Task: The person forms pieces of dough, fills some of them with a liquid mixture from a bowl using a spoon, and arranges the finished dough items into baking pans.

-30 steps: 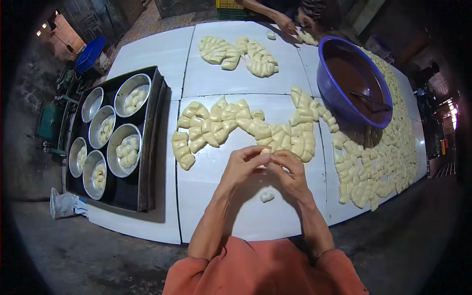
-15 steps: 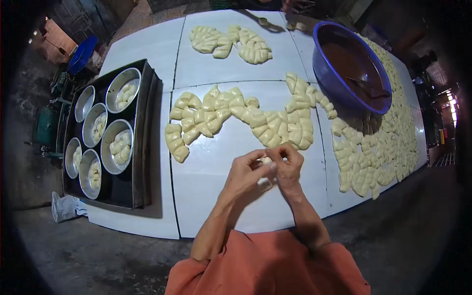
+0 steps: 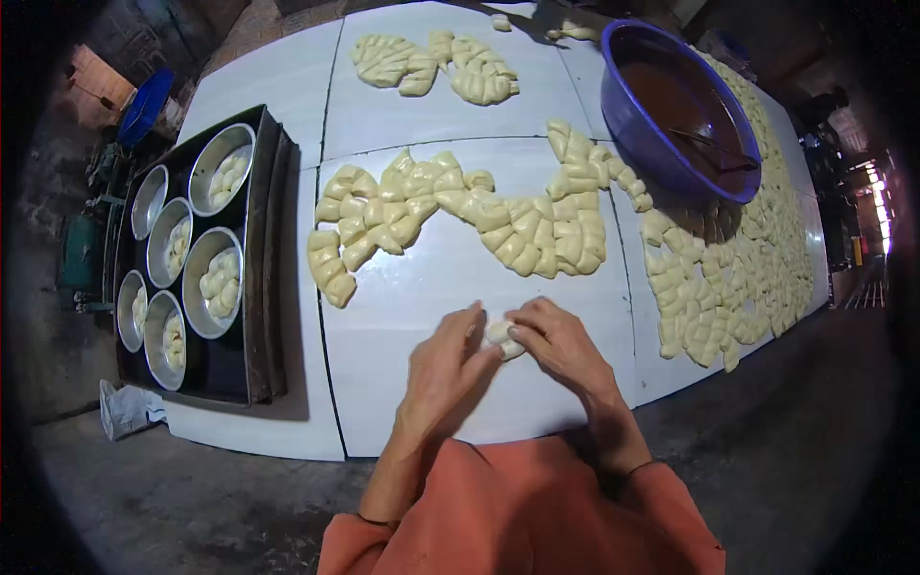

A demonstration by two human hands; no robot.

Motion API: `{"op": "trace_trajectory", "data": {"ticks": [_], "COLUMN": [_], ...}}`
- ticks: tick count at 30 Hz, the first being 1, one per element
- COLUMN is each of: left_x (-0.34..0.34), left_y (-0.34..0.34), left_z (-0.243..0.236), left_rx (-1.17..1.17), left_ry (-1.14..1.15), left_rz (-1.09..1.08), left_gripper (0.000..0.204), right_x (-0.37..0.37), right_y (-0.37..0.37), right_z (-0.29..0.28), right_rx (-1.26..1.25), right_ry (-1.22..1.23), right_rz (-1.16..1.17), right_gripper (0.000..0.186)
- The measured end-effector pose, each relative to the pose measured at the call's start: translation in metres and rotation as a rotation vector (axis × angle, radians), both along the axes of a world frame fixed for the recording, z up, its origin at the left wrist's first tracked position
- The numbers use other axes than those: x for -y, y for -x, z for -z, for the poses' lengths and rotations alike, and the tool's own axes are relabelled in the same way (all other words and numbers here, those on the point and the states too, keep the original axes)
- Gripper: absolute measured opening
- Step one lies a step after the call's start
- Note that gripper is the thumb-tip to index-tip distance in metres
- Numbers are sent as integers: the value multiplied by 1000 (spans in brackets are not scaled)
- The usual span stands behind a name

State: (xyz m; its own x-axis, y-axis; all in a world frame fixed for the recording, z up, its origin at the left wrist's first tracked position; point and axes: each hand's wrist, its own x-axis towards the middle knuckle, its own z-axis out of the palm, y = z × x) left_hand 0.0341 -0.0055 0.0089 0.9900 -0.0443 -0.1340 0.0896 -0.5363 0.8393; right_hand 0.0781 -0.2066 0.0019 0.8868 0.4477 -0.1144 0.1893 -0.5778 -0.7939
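Observation:
Small pale dough pieces (image 3: 502, 334) lie bunched on the white table between my hands, close to the near edge. My left hand (image 3: 443, 362) rests to their left, fingers stretched out and apart, its thumb tip against the dough. From the right, my right hand (image 3: 563, 351) bends over the dough, with thumb and fingertips gripping its side. Just beyond my hands spreads a patch of glossy cut dough (image 3: 551, 230), its pieces lying edge to edge. Part of the bunched dough is hidden by my fingers.
At left a black tray (image 3: 265, 287) holds several round metal tins (image 3: 213, 321), most with dough inside. A purple basin (image 3: 632, 125) of brown liquid stands far right, beside a broad spread of cut dough (image 3: 709, 316). More dough (image 3: 484, 77) lies at the back of the white table (image 3: 402, 297).
My hands have come down and nearer to me, and moved apart. The dough, pinched between my fingers before, now sits on the table. The whole view has shifted slightly.

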Motion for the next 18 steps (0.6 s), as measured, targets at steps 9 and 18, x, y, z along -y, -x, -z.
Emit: {"op": "trace_trajectory", "data": {"ticks": [9, 18], "left_x": [9, -34], "left_y": [15, 24], "left_z": [-2, -22], "left_rx": [36, -127], "left_ry": [-44, -47], "left_rz": [102, 195], "left_gripper": [55, 68], "right_x": [-9, -59], "right_y": [22, -98], "right_z": [22, -5], "right_rx": [-626, -17], "right_ry": [-328, -136], "right_rz": [157, 281], "right_gripper": [30, 32]}}
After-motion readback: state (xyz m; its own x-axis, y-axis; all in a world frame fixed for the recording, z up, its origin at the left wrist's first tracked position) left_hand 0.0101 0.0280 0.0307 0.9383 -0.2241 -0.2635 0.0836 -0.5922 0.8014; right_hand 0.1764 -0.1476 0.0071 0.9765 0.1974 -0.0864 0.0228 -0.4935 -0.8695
